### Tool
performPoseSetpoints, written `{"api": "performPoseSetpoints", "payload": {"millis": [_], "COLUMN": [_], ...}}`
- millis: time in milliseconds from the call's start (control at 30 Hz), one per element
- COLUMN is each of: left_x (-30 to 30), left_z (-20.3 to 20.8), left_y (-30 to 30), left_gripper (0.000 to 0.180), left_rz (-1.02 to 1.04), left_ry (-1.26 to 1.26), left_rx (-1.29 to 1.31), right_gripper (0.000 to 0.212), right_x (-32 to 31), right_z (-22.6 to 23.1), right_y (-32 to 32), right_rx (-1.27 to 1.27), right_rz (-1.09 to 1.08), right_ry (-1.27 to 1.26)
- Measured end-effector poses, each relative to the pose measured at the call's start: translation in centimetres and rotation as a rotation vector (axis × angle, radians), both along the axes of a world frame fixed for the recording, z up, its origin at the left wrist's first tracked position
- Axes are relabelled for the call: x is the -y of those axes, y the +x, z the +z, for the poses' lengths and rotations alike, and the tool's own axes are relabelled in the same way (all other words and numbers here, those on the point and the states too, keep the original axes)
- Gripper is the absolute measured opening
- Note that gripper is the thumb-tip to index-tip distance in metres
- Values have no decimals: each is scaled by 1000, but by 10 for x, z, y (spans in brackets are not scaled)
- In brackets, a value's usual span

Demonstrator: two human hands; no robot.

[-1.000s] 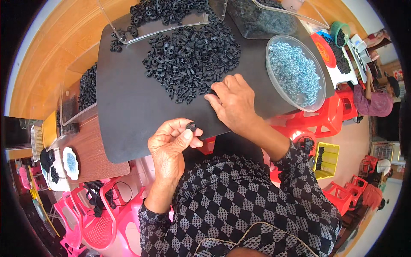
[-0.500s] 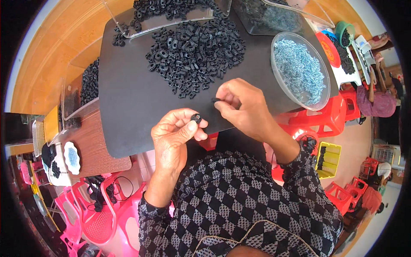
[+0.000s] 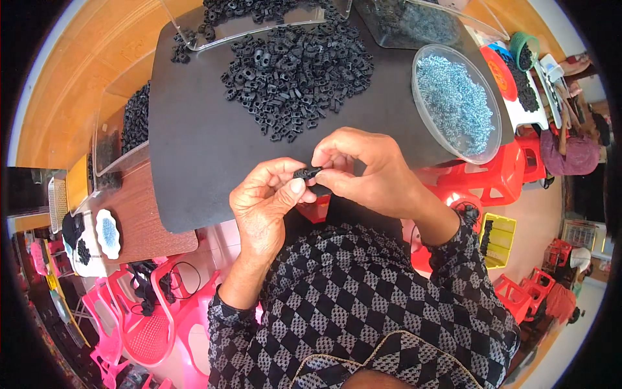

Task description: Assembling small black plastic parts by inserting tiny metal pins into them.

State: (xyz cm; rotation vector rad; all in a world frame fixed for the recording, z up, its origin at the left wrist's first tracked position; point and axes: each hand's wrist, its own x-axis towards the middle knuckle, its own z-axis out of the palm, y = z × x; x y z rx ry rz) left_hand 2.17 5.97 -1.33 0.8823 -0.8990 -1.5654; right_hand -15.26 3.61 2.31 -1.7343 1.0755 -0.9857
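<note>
In front of my body, both hands meet over the near edge of the dark table. My left hand (image 3: 265,201) pinches a small black plastic cord-lock body (image 3: 301,174) between thumb and fingertips. My right hand (image 3: 366,170) is closed on a smaller black cord-lock piece (image 3: 315,171), pressed against the end of the body; the fingertips partly cover it. Beyond the hands lies a large heap of black cord-lock parts (image 3: 295,81). On the right, a round clear tub (image 3: 420,110) holds many small bluish metal springs (image 3: 457,100).
Clear plastic trays stand along the far side, one with black parts (image 3: 259,10). A brown side table (image 3: 146,223) carries a white dish (image 3: 103,220) of springs. Red stools (image 3: 486,178), a yellow crate (image 3: 508,240) and pink chairs (image 3: 146,337) stand around. Another person (image 3: 576,152) is at far right.
My right hand has moved left toward my left hand, bringing its small black piece from a gap away into contact with the cord-lock body. My left hand has turned the body slightly.
</note>
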Motion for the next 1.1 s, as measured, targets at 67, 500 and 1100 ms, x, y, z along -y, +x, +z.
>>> {"api": "performPoseSetpoints", "payload": {"millis": [67, 500, 1100], "left_x": [-1, -11, -16], "left_z": [1, -5, -4], "left_y": [0, 0, -5], "left_gripper": [19, 16, 14], "left_rz": [-8, 19, 90], "left_ry": [-5, -89, -269], "left_rx": [6, 219, 551], "right_gripper": [15, 10, 16], "right_x": [1, -2, -10], "right_z": [2, -3, -28], "right_y": [1, 0, 11], "right_rx": [29, -47, -70], "right_rz": [12, 40, -61], "right_ry": [86, 301, -214]}}
